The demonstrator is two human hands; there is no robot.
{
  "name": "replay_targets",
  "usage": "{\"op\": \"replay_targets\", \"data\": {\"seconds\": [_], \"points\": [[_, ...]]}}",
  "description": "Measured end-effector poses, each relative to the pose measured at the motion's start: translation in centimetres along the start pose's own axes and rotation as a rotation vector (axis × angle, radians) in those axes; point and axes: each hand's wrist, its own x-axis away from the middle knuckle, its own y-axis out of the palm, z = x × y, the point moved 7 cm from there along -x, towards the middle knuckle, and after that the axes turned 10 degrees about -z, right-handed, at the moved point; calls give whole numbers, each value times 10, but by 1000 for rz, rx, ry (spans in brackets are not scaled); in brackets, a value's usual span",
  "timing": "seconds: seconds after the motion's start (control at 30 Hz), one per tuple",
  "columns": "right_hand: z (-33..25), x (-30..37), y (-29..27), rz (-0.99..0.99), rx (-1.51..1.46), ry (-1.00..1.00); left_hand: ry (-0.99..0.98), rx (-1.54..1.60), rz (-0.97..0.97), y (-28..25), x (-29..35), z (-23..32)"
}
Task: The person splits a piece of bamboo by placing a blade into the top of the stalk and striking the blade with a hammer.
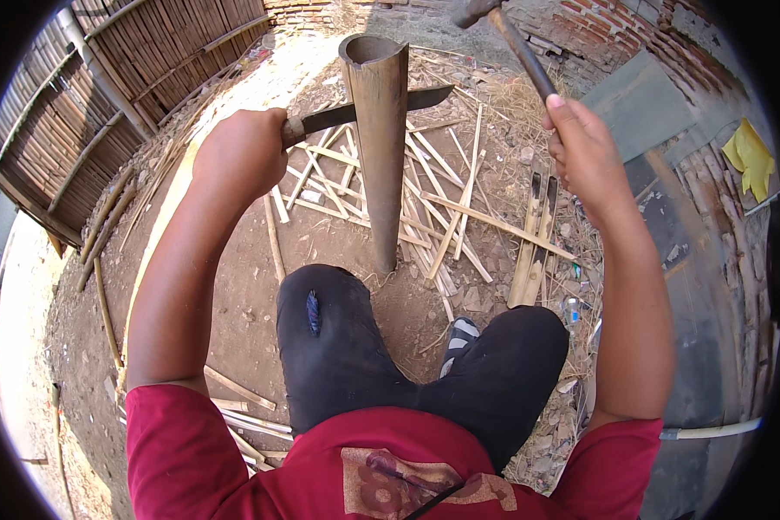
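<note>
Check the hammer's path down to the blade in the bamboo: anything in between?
Nothing visible. The hammer, raised in the right hand, has open air down to the blade's tip sticking out right of the upright bamboo pole. The left hand grips the handle on the far side.

One upright bamboo pole stands at upper centre. One machete crosses it, and one hammer shows at the top edge. Two hands: left hand and right hand. Split bamboo strips lie scattered, too many to count.
</note>
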Motion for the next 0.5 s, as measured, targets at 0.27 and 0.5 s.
{"op": "replay_targets", "data": {"seconds": [0.27, 0.5], "points": [[45, -7, 37, -64, 217, -53, -25, 8, 3, -1, 5, 4], [3, -1, -2, 33, -242, -77, -35, -24, 3, 2, 6, -4]]}}
